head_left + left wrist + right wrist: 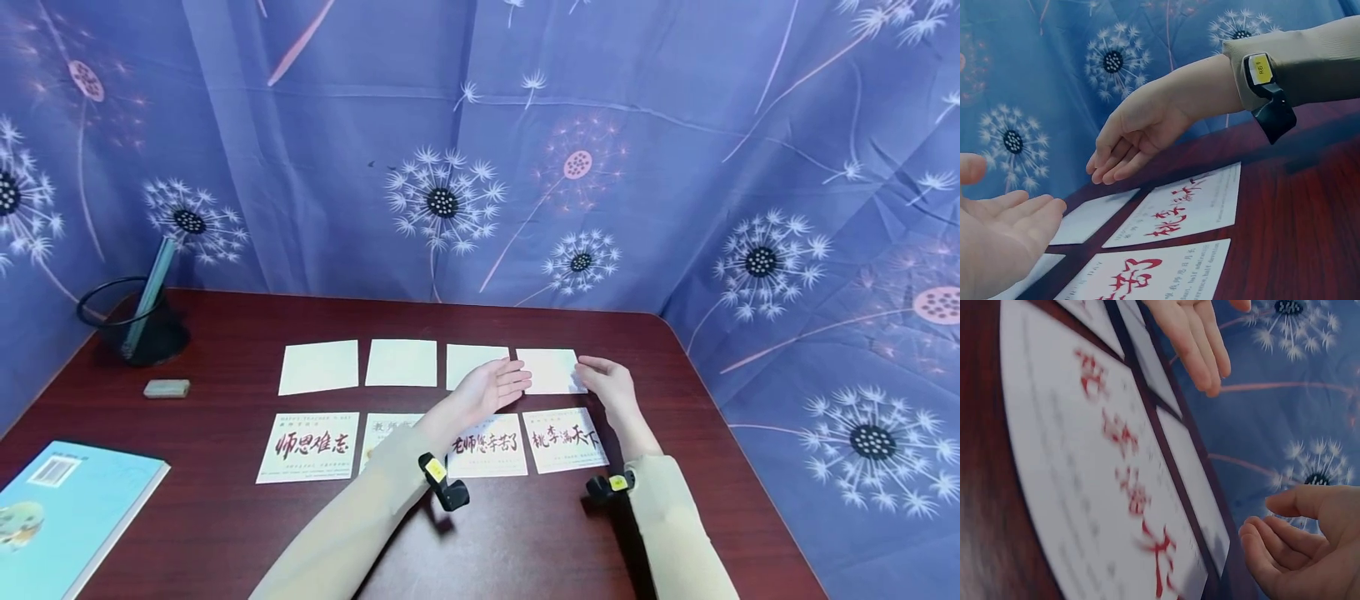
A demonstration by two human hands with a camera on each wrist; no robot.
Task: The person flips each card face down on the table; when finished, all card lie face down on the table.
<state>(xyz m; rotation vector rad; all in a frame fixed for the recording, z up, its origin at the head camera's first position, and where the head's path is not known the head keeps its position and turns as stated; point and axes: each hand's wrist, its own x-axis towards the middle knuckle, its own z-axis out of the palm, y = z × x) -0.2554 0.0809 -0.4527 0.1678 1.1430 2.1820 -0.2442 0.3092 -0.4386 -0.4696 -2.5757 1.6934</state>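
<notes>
Two rows of white cards lie on the table. My left hand [491, 390] is held palm up above the third column, fingers straight, beside the left edge of the rightmost blank card [551, 371]. Near that card's right edge is my right hand [609, 387], fingers loosely bent. In the right wrist view the right hand [1307, 544] has nothing between thumb and fingers. Below the hands lie a card with red Chinese writing [564, 440] and its left neighbour [487, 454]. My left forearm partly covers the second printed card [378, 427].
More blank cards [318, 368] stretch leftward in the back row, above a printed card [307, 450]. A black mesh pen holder [153, 337], an eraser [167, 388] and a light-blue book [67, 508] are at the left. A blue dandelion-print curtain [337, 167] hangs behind the table.
</notes>
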